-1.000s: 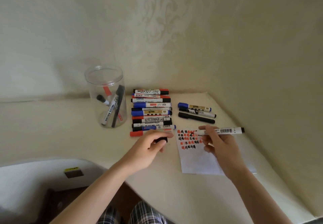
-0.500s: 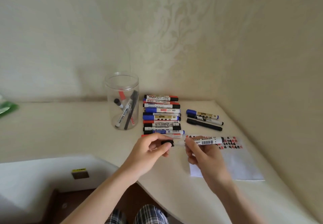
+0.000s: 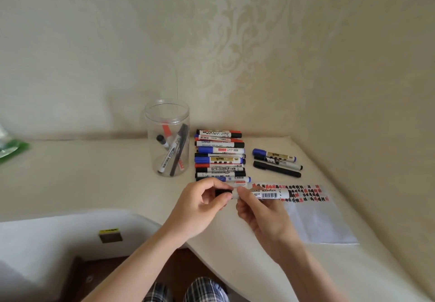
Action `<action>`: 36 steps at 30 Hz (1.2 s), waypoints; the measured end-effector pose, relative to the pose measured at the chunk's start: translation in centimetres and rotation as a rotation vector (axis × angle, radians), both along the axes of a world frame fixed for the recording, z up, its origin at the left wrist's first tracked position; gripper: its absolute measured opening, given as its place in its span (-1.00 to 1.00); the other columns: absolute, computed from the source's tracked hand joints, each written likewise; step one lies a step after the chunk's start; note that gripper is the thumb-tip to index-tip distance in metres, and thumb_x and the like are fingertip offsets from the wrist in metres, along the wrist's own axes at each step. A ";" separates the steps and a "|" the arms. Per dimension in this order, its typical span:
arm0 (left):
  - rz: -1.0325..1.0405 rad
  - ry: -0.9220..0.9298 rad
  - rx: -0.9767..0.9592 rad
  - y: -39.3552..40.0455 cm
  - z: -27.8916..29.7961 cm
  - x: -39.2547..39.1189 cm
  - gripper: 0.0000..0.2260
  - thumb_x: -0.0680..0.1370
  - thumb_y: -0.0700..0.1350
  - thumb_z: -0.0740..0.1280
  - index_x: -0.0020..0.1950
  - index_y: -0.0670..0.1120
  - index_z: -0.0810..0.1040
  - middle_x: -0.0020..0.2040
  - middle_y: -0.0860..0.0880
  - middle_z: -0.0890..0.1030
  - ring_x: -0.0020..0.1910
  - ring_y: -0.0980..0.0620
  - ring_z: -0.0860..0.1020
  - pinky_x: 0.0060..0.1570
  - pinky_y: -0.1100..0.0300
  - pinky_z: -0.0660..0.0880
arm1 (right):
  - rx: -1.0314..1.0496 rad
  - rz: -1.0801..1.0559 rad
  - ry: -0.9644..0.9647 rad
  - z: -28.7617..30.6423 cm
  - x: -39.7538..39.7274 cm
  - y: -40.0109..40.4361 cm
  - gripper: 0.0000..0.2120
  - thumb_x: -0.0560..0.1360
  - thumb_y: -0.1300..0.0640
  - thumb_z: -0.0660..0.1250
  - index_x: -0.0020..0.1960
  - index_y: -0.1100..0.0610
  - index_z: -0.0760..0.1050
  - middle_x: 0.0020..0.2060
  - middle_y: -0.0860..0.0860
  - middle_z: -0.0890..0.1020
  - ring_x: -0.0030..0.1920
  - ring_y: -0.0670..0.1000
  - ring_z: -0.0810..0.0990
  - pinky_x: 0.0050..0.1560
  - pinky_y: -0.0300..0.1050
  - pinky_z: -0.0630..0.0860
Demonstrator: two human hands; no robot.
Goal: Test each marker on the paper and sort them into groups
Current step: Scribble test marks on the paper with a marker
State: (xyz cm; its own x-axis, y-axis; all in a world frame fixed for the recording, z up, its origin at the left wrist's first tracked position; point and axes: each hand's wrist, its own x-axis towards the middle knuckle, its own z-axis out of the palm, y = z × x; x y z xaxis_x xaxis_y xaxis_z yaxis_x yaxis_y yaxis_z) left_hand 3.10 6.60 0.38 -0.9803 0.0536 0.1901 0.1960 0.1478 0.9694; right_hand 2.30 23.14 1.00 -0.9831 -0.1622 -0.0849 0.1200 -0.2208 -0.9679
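White-barrelled whiteboard marker with barcode label (image 3: 266, 194): held level above the cream tabletop (image 3: 94, 172), just before the white paper sheet with red and black test scribbles (image 3: 315, 217). Right hand (image 3: 261, 214) pinches the barrel; left hand (image 3: 202, 205) pinches the black cap (image 3: 223, 193) at its end, likely recapping. Stacked markers in a long row (image 3: 220, 158) and a three-marker group (image 3: 277, 163) lie behind, apparently sorted; clear plastic jar (image 3: 167, 136) holds the remainder.

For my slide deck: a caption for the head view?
Left hand presses black cap onto marker held by right hand.
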 end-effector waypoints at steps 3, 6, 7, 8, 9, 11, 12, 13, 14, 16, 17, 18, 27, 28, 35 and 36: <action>-0.044 -0.006 0.039 -0.8 0.6 0.0 -0.87 0.50 -0.29 0.43 0.00 -0.11 0.65 -0.19 0.04 0.68 -0.19 0.10 0.63 -0.10 0.26 0.56 | -0.015 0.105 -0.046 0.7 -0.2 0.3 -0.82 0.45 0.08 0.43 -0.05 0.18 0.62 -0.29 0.08 0.55 -0.26 0.00 0.50 -0.21 -0.16 0.51; -0.053 -0.029 0.058 -2.0 1.2 -0.3 -0.85 0.48 -0.31 0.44 0.01 -0.14 0.64 -0.17 0.06 0.68 -0.16 0.13 0.64 -0.12 0.31 0.54 | -0.012 0.086 -0.110 1.1 -0.8 0.9 -0.71 0.41 -0.07 0.43 -0.04 0.14 0.66 -0.26 0.05 0.58 -0.27 -0.01 0.52 -0.22 -0.13 0.50; -0.040 -0.036 0.063 -2.5 1.3 -0.5 -0.85 0.48 -0.31 0.45 0.02 -0.14 0.63 -0.16 0.05 0.68 -0.14 0.12 0.65 -0.11 0.32 0.55 | -0.030 0.046 -0.130 1.2 -1.0 1.2 -0.70 0.39 -0.09 0.44 -0.05 0.13 0.66 -0.26 0.06 0.60 -0.28 -0.01 0.53 -0.23 -0.13 0.50; -0.022 -0.041 0.071 -2.9 1.5 -0.5 -0.83 0.47 -0.30 0.45 0.03 -0.14 0.62 -0.14 0.04 0.69 -0.11 0.11 0.66 -0.10 0.30 0.56 | -0.014 0.022 -0.121 1.2 -1.2 1.5 -0.69 0.37 -0.08 0.45 -0.06 0.14 0.66 -0.26 0.07 0.60 -0.27 0.00 0.53 -0.23 -0.13 0.49; 0.002 -0.041 0.094 -3.2 1.7 -0.6 -0.80 0.47 -0.30 0.46 0.06 -0.14 0.61 -0.10 0.00 0.70 -0.07 0.07 0.67 -0.07 0.27 0.58 | 0.050 0.025 -0.083 1.2 -1.3 1.8 -0.69 0.34 -0.07 0.47 -0.07 0.15 0.65 -0.26 0.08 0.62 -0.26 0.01 0.53 -0.22 -0.13 0.50; 0.090 -0.022 0.188 -3.6 1.9 -0.7 -0.74 0.46 -0.31 0.46 0.12 -0.14 0.56 -0.03 -0.09 0.70 -0.01 -0.03 0.67 -0.01 0.20 0.61 | 0.217 0.095 0.015 1.2 -1.1 1.6 -0.70 0.34 -0.02 0.49 -0.05 0.17 0.65 -0.22 0.09 0.69 -0.22 0.02 0.59 -0.18 -0.16 0.54; 0.148 -0.001 0.237 -3.5 2.0 -0.8 -0.71 0.46 -0.31 0.46 0.14 -0.12 0.53 -0.02 -0.10 0.70 0.00 -0.04 0.67 -0.01 0.21 0.60 | 0.286 0.128 0.055 1.1 -1.0 1.2 -0.74 0.38 0.03 0.50 -0.02 0.17 0.64 -0.19 0.08 0.71 -0.21 0.01 0.62 -0.16 -0.17 0.57; 0.198 0.033 0.267 -3.3 2.1 -0.8 -0.68 0.47 -0.31 0.46 0.16 -0.09 0.51 -0.03 -0.10 0.70 -0.01 -0.02 0.67 -0.03 0.24 0.59 | 0.349 0.148 0.099 1.1 -0.9 0.6 -0.80 0.41 0.09 0.50 -0.01 0.16 0.64 -0.18 0.06 0.73 -0.20 0.00 0.65 -0.14 -0.18 0.59; 0.230 0.082 0.269 -3.1 2.2 -0.8 -0.67 0.48 -0.31 0.44 0.17 -0.06 0.48 -0.04 -0.09 0.71 -0.03 0.01 0.67 -0.05 0.28 0.58 | 0.408 0.155 0.149 1.0 -0.9 -0.1 -0.84 0.44 0.13 0.49 -0.01 0.14 0.63 -0.18 0.04 0.73 -0.19 -0.02 0.67 -0.14 -0.20 0.59; 0.253 0.191 0.218 -2.6 2.3 -0.9 -0.67 0.52 -0.30 0.41 0.19 -0.01 0.46 -0.01 -0.07 0.70 -0.03 0.07 0.67 -0.07 0.33 0.54 | 0.505 0.141 0.245 0.9 -1.1 -1.5 -0.88 0.46 0.12 0.48 -0.01 0.10 0.62 -0.19 -0.01 0.73 -0.20 -0.08 0.68 -0.15 -0.24 0.59; 0.254 0.222 0.194 -2.5 2.3 -0.9 -0.66 0.52 -0.30 0.40 0.20 0.02 0.45 0.02 -0.06 0.69 -0.02 0.08 0.67 -0.07 0.34 0.53 | 0.528 0.123 0.276 0.9 -1.3 -2.2 -0.88 0.47 0.11 0.47 0.00 0.09 0.61 -0.20 -0.03 0.72 -0.20 -0.10 0.68 -0.16 -0.26 0.58; 0.250 0.231 0.184 -2.5 2.3 -1.0 -0.62 0.52 -0.29 0.41 0.24 0.05 0.44 0.02 -0.04 0.68 -0.02 0.08 0.67 -0.08 0.34 0.53 | 0.539 0.105 0.301 1.0 -1.5 -2.8 -0.88 0.48 0.09 0.45 0.01 0.07 0.60 -0.21 -0.05 0.72 -0.19 -0.11 0.68 -0.15 -0.26 0.58; 0.366 0.335 0.118 -6.8 7.5 -2.8 -0.54 0.51 -0.31 0.43 0.24 0.15 0.43 -0.10 -0.04 0.69 -0.09 0.03 0.68 -0.02 0.18 0.59 | 0.633 0.068 0.438 2.2 -3.8 -5.2 -0.80 0.48 -0.05 0.42 0.08 -0.05 0.56 -0.07 -0.20 0.66 -0.08 -0.27 0.64 -0.05 -0.33 0.59; 0.394 0.362 0.126 -7.7 8.9 -3.4 -0.55 0.51 -0.30 0.43 0.24 0.14 0.43 -0.10 -0.04 0.69 -0.10 0.04 0.68 -0.02 0.22 0.58 | 0.677 0.064 0.442 2.1 -4.2 -4.9 -0.82 0.50 -0.04 0.40 0.09 -0.06 0.56 -0.06 -0.20 0.65 -0.07 -0.29 0.63 -0.05 -0.37 0.57; 0.595 0.453 -0.166 -11.3 13.3 -8.3 -0.57 0.52 -0.36 0.37 0.27 0.03 0.40 -0.10 -0.02 0.61 -0.16 0.05 0.63 -0.16 0.37 0.50 | 0.840 0.031 0.464 0.9 -5.7 -3.1 -0.92 0.54 0.08 0.37 0.00 -0.09 0.56 -0.14 -0.19 0.64 -0.13 -0.29 0.60 -0.15 -0.44 0.51; 0.596 0.418 -0.262 -11.3 12.8 -8.7 -0.58 0.52 -0.36 0.36 0.25 0.05 0.40 -0.09 0.00 0.58 -0.16 0.04 0.63 -0.17 0.29 0.53 | 0.864 0.022 0.476 0.6 -5.8 -2.7 -0.90 0.54 0.10 0.38 -0.03 -0.10 0.55 -0.16 -0.19 0.64 -0.14 -0.29 0.60 -0.15 -0.45 0.51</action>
